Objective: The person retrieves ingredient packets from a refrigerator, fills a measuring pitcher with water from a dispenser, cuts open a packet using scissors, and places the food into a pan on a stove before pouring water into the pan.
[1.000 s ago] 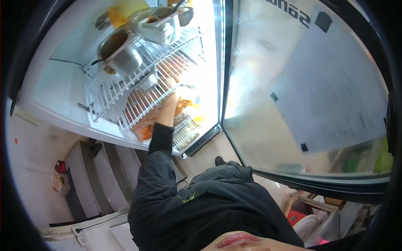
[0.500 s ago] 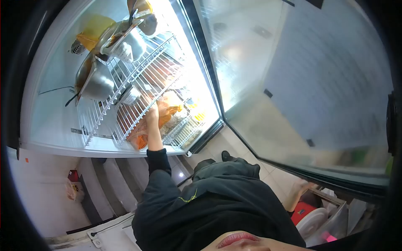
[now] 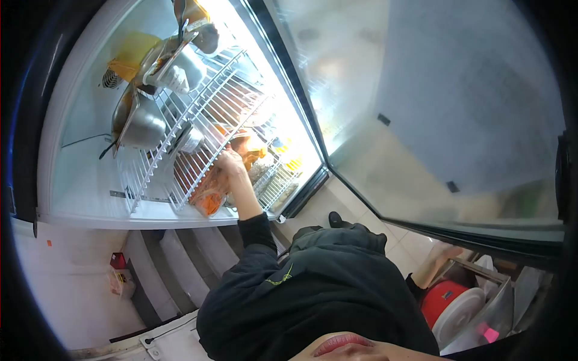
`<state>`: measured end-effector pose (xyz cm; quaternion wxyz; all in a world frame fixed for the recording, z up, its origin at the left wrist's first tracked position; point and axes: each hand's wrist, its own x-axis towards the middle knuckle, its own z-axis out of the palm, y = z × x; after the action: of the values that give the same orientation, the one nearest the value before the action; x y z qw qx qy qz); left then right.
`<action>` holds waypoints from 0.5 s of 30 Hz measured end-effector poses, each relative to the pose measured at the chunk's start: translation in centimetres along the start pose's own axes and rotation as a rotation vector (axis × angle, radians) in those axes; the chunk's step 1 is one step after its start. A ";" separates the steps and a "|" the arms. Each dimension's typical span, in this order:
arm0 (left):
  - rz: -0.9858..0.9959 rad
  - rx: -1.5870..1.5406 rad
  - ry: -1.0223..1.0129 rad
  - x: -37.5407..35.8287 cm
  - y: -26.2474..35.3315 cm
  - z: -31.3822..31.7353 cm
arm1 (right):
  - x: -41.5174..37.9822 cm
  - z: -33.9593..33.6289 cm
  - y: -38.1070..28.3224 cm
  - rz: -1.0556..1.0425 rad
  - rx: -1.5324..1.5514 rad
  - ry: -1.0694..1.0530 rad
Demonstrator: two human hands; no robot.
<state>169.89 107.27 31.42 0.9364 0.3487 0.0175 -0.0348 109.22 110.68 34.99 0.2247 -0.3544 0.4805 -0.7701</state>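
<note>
This looks like the working kitchen or back area of a food business. An upright commercial fridge (image 3: 78, 192) at ten o'clock has a framed glass door (image 3: 349, 138), open toward two o'clock, with a large paper sheet (image 3: 451, 90) fixed to it by dark tabs. Inside, white wire shelves (image 3: 208, 93) carry deep steel pans (image 3: 144, 123), some with utensils standing in them, a yellow container (image 3: 131, 57), and bagged orange-red food (image 3: 211, 201) lower down. The floor (image 3: 404, 243) is pale tile. At four o'clock, a red tub (image 3: 438, 301) and a round white lid (image 3: 460, 316) crowd a metal-edged rack (image 3: 498, 310).
</note>
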 end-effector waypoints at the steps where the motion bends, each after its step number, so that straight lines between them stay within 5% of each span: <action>1: -0.044 -0.014 -0.064 0.9 -0.9 -2.0 | 0.1 0.5 -0.3 -0.071 -0.037 0.027; 4: -0.141 -0.070 -0.156 -2.0 -0.2 -3.3 | -0.5 2.8 -3.1 -0.630 -0.137 0.237; 6: -0.168 -0.091 -0.160 -5.6 0.6 -3.7 | -3.0 6.0 -5.2 -0.911 0.128 0.128; 8: -0.173 -0.093 -0.149 -8.1 1.0 -4.5 | -7.9 10.7 -5.8 -0.746 0.461 -0.334; 9: -0.176 -0.073 -0.139 -9.8 1.2 -4.3 | -8.4 10.9 -4.6 -0.559 0.322 -0.883; 10: -0.178 -0.055 -0.122 -11.9 1.7 -4.0 | -9.2 14.1 -3.7 -0.335 0.264 -1.110; 11: -0.178 -0.037 -0.098 -13.4 2.0 -4.4 | -10.0 17.9 -4.0 -0.306 -0.023 -1.198; 13: -0.263 -0.058 -0.139 -14.7 2.0 -6.5 | -13.4 24.3 0.1 -0.202 -0.050 -1.365; 15: -0.270 -0.046 -0.201 -16.1 2.9 -7.4 | -16.9 28.9 0.8 -0.458 -0.035 -1.459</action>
<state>153.95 115.13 28.62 0.9280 0.3162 -0.0286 -0.1947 142.19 105.11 37.03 0.3141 -0.8674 0.1369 -0.3608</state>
